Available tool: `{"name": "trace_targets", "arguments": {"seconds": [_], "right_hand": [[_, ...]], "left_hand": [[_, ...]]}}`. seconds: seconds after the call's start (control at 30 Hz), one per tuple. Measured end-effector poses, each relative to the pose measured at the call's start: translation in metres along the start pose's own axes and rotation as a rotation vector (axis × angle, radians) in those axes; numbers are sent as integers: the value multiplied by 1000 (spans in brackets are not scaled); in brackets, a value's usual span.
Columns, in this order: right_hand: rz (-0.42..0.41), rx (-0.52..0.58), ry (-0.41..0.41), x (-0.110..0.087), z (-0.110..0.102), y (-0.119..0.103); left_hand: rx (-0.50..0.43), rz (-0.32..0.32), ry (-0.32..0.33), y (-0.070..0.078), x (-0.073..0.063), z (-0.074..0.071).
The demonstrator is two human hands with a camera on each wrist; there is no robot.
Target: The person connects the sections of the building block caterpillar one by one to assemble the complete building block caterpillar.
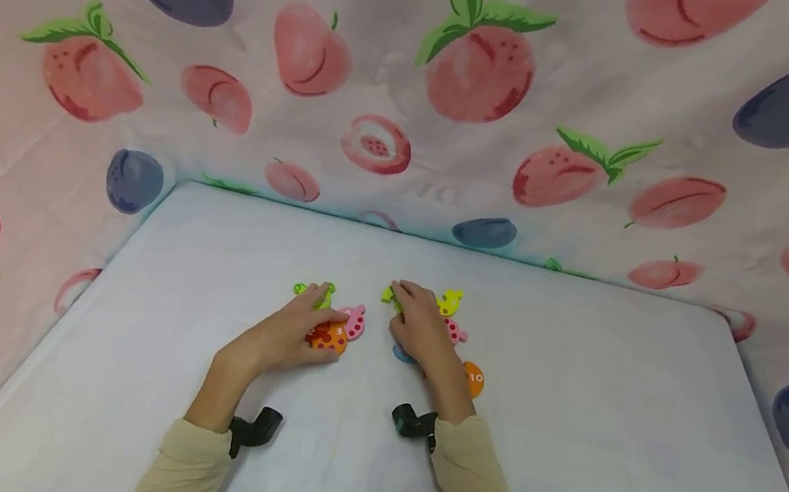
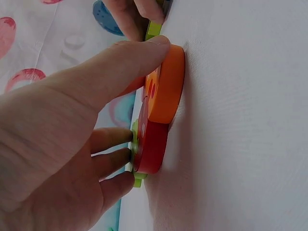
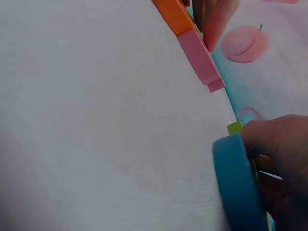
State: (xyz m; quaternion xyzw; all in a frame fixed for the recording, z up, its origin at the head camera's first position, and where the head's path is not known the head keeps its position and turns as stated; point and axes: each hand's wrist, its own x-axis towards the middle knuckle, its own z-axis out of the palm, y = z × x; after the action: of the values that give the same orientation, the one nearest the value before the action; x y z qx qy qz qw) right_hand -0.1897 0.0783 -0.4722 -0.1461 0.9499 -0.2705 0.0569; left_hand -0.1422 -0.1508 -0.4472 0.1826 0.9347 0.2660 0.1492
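My left hand (image 1: 279,335) lies spread over a cluster of flat, dotted pieces. Its thumb rests on the orange piece (image 2: 168,91), while its fingertips touch a green piece (image 2: 137,182) behind a red one (image 2: 153,149). A pink dotted piece (image 1: 355,323) sits against the orange piece's far right side. Farther right, my right hand (image 1: 424,326) pinches a small light-green piece (image 1: 387,295) between thumb and fingers. Below that hand is a blue piece (image 3: 237,180), partly covered in the head view.
Around the right hand lie a yellow piece (image 1: 451,300), a pink dotted piece (image 1: 456,333) and an orange piece marked 10 (image 1: 473,380). The white table (image 1: 606,410) meets a fruit-printed cloth (image 1: 405,63) at its back edge. Black wrist mounts (image 1: 257,428) sit below both hands.
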Motion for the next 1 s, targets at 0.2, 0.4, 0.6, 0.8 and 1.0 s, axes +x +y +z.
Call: {"name": "trace_targets", "arguments": {"seconds": [0.2, 0.4, 0.6, 0.8, 1.0], "right_hand": [[46, 27, 74, -9, 10, -1], [34, 91, 166, -16, 22, -3], [-93, 185, 214, -20, 26, -7], [-137, 140, 156, -21, 26, -9], [-180, 75, 132, -21, 26, -8]], "left_hand": [[-6, -5, -1, 0, 0, 1], [5, -6, 4, -1, -1, 0], [4, 14, 3, -3, -1, 2], [16, 29, 6, -5, 1, 1], [14, 27, -1, -5, 0, 0]]}}
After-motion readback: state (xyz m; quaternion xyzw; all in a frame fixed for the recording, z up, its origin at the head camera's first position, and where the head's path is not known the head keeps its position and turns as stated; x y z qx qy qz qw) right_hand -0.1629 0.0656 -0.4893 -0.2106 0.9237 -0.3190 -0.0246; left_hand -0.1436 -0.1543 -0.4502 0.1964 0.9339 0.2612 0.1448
